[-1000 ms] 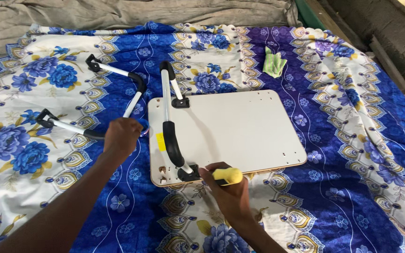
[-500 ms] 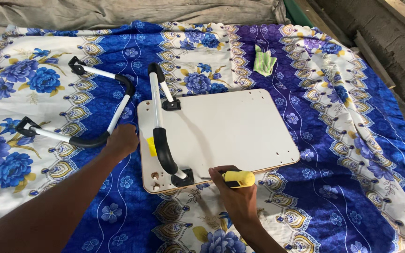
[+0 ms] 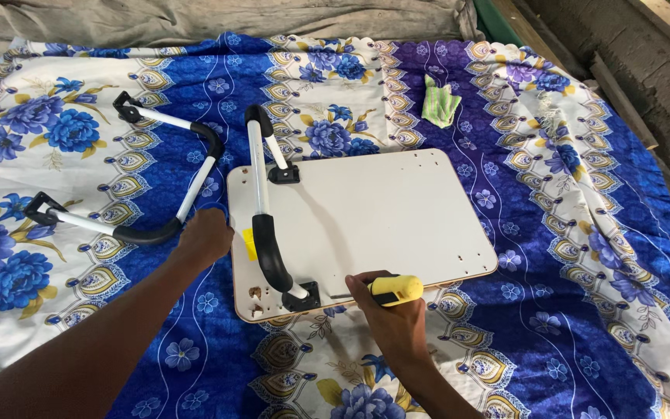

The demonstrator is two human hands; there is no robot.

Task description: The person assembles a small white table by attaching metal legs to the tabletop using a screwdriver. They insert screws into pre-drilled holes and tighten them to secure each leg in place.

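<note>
A white rectangular board (image 3: 381, 217) lies flat on a blue floral sheet (image 3: 568, 256). A U-shaped leg (image 3: 261, 209), white tube with black bends, is fixed along its left side by two black brackets. My right hand (image 3: 389, 310) grips a yellow-handled screwdriver (image 3: 395, 289) whose shaft points left toward the near bracket (image 3: 304, 297). My left hand (image 3: 205, 237) rests closed at the board's left edge, next to a small yellow piece (image 3: 250, 243). A second, loose U-shaped leg (image 3: 149, 174) lies on the sheet to the left.
A crumpled green cloth (image 3: 439, 102) lies on the sheet beyond the board. Grey fabric (image 3: 195, 19) bunches along the far edge. A rough concrete and wood edge (image 3: 645, 70) runs down the right side.
The view has shifted slightly, so everything sits a little lower in the frame. My hands hold the same places at the board's left edge and near bracket.
</note>
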